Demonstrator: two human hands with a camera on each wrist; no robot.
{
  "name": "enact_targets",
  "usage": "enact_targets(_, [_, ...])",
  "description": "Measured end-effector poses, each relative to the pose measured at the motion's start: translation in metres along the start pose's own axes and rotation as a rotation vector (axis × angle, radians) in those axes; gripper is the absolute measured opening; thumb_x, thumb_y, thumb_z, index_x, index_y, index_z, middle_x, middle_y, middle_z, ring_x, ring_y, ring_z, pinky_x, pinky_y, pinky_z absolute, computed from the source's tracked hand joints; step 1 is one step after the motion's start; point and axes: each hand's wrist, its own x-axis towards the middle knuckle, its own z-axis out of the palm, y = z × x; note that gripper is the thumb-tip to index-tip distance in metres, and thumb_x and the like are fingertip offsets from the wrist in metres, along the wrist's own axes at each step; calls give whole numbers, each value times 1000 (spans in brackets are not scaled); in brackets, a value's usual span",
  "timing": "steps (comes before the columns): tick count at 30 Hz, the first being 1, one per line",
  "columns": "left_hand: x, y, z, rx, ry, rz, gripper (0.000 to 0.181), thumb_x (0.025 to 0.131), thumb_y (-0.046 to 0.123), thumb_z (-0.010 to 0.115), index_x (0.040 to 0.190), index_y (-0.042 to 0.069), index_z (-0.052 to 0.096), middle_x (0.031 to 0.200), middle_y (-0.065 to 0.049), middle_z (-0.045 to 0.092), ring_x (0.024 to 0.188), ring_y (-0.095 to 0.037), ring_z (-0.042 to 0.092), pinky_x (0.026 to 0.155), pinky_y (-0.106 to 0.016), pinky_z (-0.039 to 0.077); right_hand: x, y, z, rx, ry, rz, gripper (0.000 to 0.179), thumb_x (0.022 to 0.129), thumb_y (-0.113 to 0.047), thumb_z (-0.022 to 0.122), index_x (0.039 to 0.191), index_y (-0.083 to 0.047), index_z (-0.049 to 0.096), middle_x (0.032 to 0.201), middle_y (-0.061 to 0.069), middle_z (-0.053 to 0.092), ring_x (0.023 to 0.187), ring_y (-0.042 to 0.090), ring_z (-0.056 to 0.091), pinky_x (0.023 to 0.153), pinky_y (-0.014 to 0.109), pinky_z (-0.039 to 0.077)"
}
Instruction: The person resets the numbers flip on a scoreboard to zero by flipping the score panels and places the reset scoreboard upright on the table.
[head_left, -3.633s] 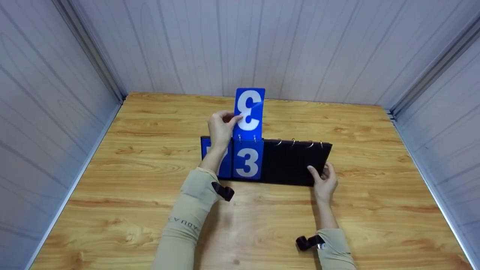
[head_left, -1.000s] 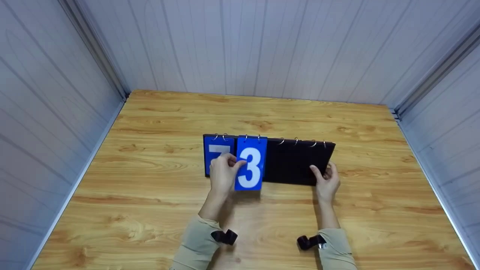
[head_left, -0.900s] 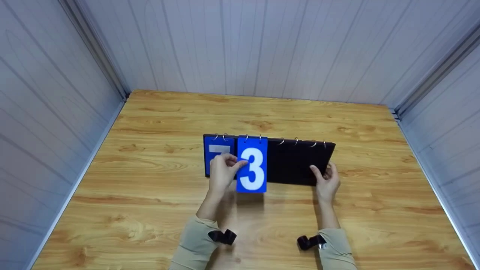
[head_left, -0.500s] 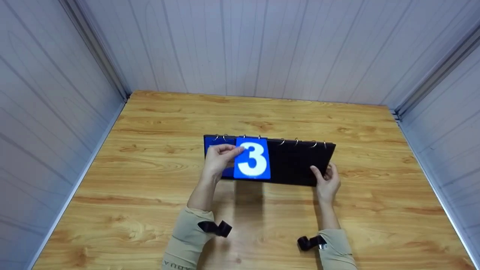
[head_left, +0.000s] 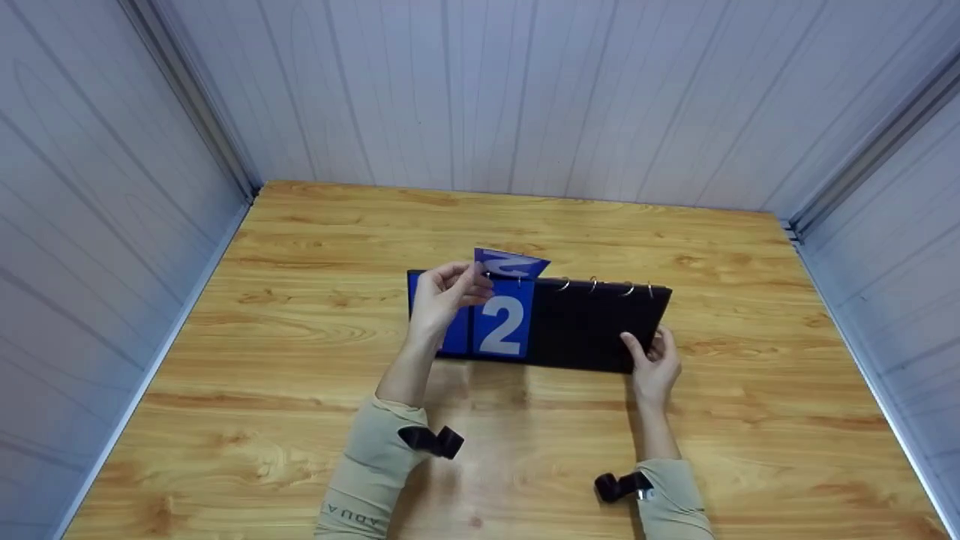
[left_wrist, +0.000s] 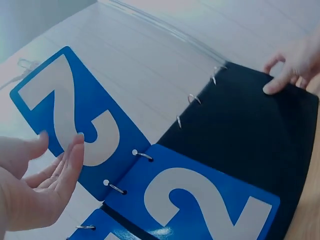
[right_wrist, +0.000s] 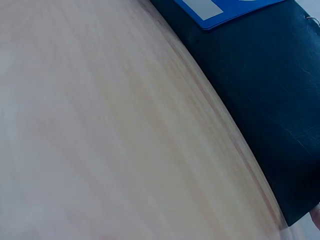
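Note:
A black flip scoreboard (head_left: 577,322) stands on the table with blue number cards on its left half. My right hand (head_left: 656,367) grips its lower right edge, thumb on the front face and fingers behind. One blue card (head_left: 517,262) is swung up over the top on its rings; an upside-down 2 shows on it in the left wrist view. Beneath it hangs a blue card (head_left: 501,322) with a white 2. My left hand (head_left: 444,300) is at the raised card's left edge, thumb and fingers apart. It partly hides the leftmost blue card (head_left: 456,341).
Metal rings (head_left: 592,284) line the scoreboard's top edge, and its right half is bare black. The wood-grain table (head_left: 300,360) extends around it, with pale panel walls (head_left: 480,90) behind and at both sides.
The card with the 3, which my left hand pinched and lifted, has swung up over the top edge, uncovering a 2. My left thumb and fingers have parted. My right hand keeps its grip.

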Motion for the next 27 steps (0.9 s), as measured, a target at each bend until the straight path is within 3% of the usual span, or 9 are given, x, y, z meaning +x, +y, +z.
enact_targets(3, [3,0,2,138,39,100,11,82,-2,59,87,-11,60,72,-14,64,58,-17,61,58,-31,52,0,-2,0,-11,2,-8,32,69,3,73,96,10,57,66,14,55,57,8,49,54,14,39])
enact_targets(5, [7,0,3,280,93,166,9,78,2,66,79,-7,63,67,-10,63,54,-13,59,53,-26,51,0,-1,0,-8,4,-12,32,69,4,72,96,11,57,66,15,54,56,7,49,54,14,39])
enact_targets(8, [12,0,5,528,183,272,20,72,15,74,70,0,61,58,-2,56,49,-10,51,46,-20,42,0,0,1,-3,7,-10,32,69,4,72,96,11,57,67,15,56,57,8,50,54,13,40])
enact_targets(11, [18,0,7,677,246,350,32,67,27,77,74,2,59,60,0,49,55,-10,45,48,-21,35,0,1,1,18,2,0,32,69,4,72,96,11,57,67,14,57,58,9,52,54,14,41])
enact_targets(15, [26,-2,8,645,222,394,36,68,23,76,93,3,62,80,-3,58,75,-14,52,61,-26,41,0,1,0,28,-1,3,32,69,5,72,96,11,57,67,11,56,59,10,52,54,15,42])
enact_targets(17, [31,-3,8,606,196,400,33,70,20,76,96,4,64,87,-4,62,81,-15,55,67,-29,43,0,1,0,25,3,-2,31,69,6,72,96,11,57,66,11,56,59,9,52,55,15,42])
enact_targets(23, [47,-4,12,553,191,400,19,72,17,73,81,1,67,72,-5,63,65,-13,54,61,-24,42,0,0,0,46,-4,-11,32,69,7,71,97,12,55,68,14,54,60,10,51,56,14,41])
enact_targets(27, [60,-7,13,598,209,367,20,74,17,72,83,0,67,73,-5,63,62,-12,52,56,-21,40,0,-1,-1,36,-8,-8,33,69,6,71,98,12,55,68,16,53,60,10,51,56,14,41])
